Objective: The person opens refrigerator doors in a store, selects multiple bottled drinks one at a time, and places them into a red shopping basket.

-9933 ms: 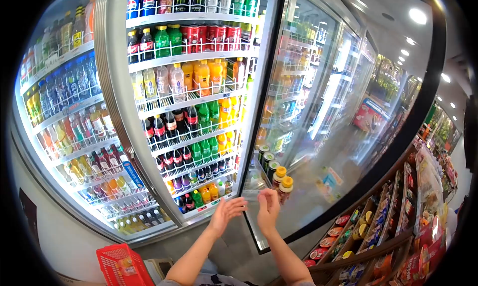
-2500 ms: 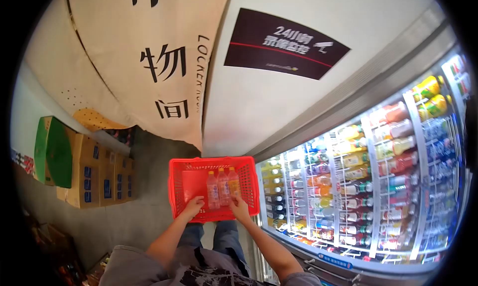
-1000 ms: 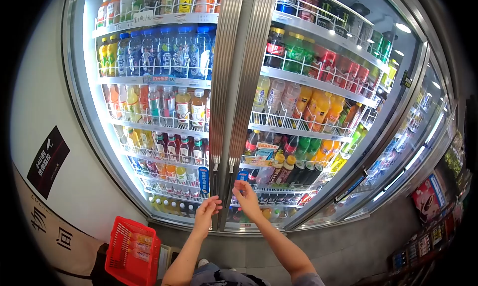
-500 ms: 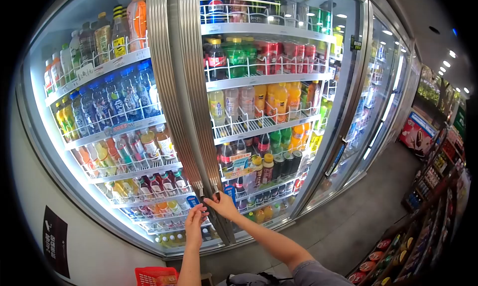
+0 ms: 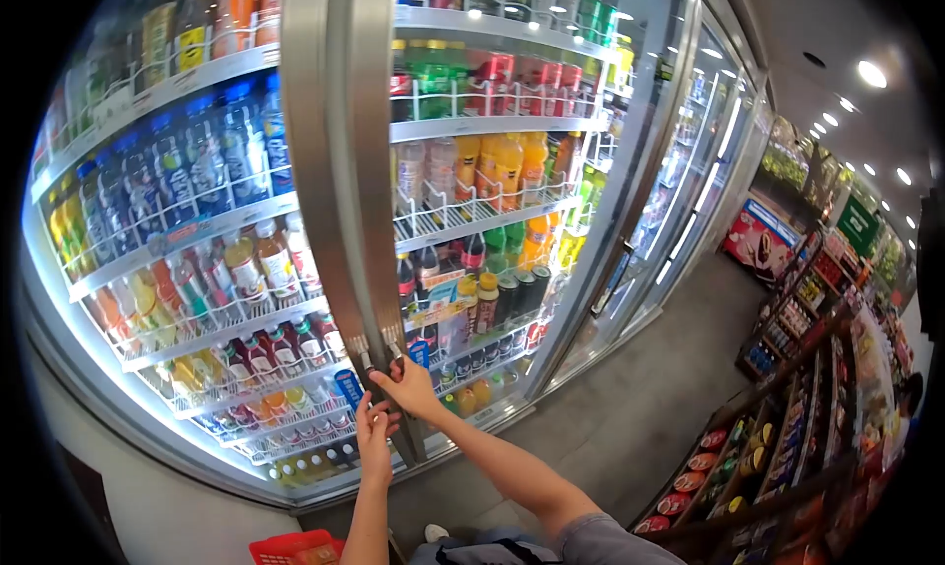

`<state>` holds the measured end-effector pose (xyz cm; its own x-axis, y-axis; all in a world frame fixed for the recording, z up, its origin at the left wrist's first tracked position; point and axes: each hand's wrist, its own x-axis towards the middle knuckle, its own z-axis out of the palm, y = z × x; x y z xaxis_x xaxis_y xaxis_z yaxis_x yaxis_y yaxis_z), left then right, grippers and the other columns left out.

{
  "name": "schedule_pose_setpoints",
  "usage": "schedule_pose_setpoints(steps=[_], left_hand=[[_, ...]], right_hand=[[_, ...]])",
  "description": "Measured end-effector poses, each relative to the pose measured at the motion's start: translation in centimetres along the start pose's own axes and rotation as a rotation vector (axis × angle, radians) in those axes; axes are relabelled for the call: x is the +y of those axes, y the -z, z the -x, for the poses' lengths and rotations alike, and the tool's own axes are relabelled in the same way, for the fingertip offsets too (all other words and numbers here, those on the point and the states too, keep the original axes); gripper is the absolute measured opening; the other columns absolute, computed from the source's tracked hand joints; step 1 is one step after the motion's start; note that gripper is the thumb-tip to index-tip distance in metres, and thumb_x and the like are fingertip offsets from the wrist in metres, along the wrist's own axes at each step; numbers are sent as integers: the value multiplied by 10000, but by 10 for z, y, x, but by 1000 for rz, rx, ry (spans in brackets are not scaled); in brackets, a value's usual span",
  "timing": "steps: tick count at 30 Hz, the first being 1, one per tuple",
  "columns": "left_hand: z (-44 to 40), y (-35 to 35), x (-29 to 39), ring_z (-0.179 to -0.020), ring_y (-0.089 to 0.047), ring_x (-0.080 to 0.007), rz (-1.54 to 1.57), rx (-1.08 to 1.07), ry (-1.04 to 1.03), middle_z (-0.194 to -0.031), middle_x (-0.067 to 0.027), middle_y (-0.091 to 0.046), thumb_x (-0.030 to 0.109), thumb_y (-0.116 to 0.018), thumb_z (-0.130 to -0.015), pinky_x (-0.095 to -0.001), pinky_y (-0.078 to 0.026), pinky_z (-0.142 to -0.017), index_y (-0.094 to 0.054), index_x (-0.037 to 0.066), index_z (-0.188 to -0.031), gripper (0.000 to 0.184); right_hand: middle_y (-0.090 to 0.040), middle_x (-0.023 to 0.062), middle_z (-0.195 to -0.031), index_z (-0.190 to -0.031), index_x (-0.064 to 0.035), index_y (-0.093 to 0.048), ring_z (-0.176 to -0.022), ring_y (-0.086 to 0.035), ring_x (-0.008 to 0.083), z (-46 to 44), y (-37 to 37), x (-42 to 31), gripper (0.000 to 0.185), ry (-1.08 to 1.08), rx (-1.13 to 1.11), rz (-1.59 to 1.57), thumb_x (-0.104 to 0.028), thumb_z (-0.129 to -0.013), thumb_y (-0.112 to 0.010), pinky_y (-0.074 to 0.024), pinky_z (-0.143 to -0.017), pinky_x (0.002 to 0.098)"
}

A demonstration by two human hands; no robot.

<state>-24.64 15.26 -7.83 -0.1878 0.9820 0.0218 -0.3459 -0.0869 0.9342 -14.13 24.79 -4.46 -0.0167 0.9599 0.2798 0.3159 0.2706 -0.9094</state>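
Two glass fridge doors meet at a pair of metal frames [image 5: 372, 171], with dark handles low down near the middle. My right hand [image 5: 409, 386] is closed on the handle of the right door, fingers bent round its upper part. Just below and to the left, my left hand [image 5: 374, 425] is raised with its fingers apart and nothing in it. Behind the glass, blue-capped water bottles [image 5: 202, 156] stand on the left, and orange juice bottles [image 5: 507, 163] and cans on the right. Both doors look closed.
A red basket [image 5: 295, 547] is at the bottom left, partly cut off. Snack shelves [image 5: 778, 437] run along the right side, with grey floor [image 5: 600, 417] between them and the fridges. Further back stands a red and blue chest freezer [image 5: 760, 238].
The view has turned right, so the doors appear further left and more snack shelves show. My right hand stays at the door handle; my left hand remains close below it.
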Motion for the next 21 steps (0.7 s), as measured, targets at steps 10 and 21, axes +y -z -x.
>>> schedule_pose_setpoints(steps=[10, 21], left_hand=[[30, 7, 20, -956, -604, -146, 16, 13, -45, -1179, -97, -591, 193, -473, -1006, -262, -470, -808, -375, 70, -1442, 463], [67, 10, 22, -917, -606, -135, 11, 145, -42, -1116, -84, -616, 155, -474, -996, -266, -471, -790, -481, 42, -1370, 391]], right_hand=[[-506, 27, -650, -746, -61, -475, -629, -492, 139, 5, -1, 0, 548, -7, -4, 3, -517, -741, -779, -419, -591, 304], [-503, 60, -621, -709, -31, -492, -579, -469, 152, 28, -7, 10, 546, -17, 83, 3, -521, -809, -711, -412, -566, 329]])
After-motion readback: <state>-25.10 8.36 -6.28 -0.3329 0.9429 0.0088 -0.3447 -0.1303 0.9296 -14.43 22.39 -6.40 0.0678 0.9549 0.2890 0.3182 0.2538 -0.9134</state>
